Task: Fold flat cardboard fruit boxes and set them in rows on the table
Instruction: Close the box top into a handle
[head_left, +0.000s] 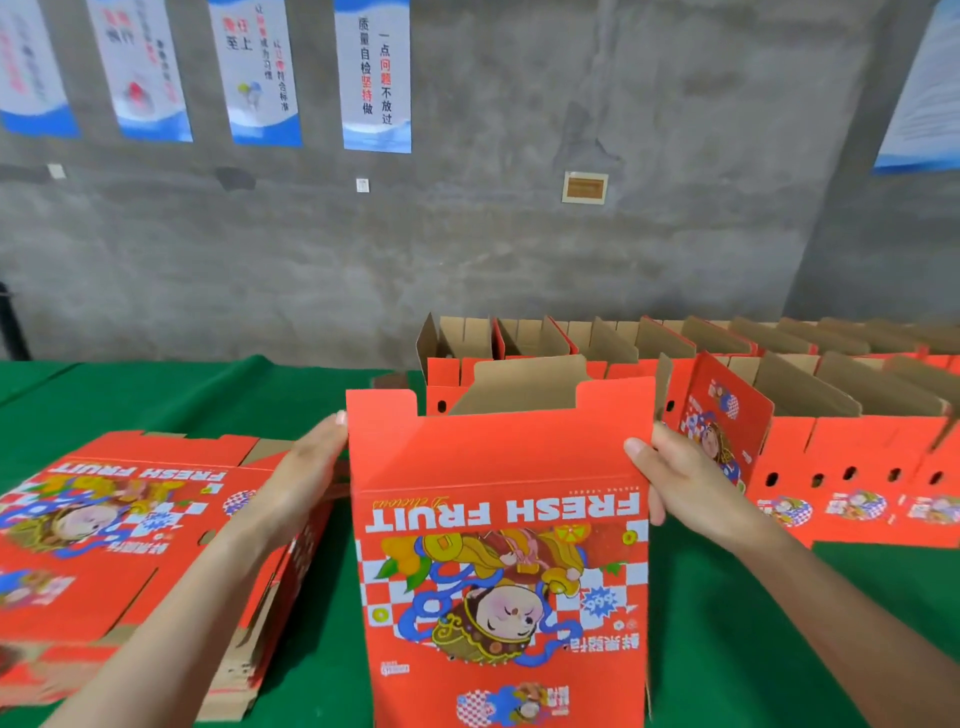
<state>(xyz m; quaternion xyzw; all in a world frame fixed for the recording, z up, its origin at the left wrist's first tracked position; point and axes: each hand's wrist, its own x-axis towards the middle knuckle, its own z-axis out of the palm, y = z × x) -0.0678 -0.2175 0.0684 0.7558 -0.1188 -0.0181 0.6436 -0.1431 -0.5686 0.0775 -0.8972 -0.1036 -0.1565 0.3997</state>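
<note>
I hold a red cardboard fruit box (498, 545) upright in front of me; its print reads "FRESH FRUIT" upside down above a cartoon figure. My left hand (306, 478) presses flat against its left edge. My right hand (685, 478) grips its right edge, thumb on the front panel. A brown inner flap shows behind the top rim. A stack of flat red boxes (130, 545) lies at the left on the green table (208, 395). Folded open boxes (831, 415) stand in rows at the back right.
A grey concrete wall (519, 234) with hanging posters (371, 78) rises behind the table. The rows of folded boxes reach the right edge of the view. Green cloth shows between the flat stack and the rows.
</note>
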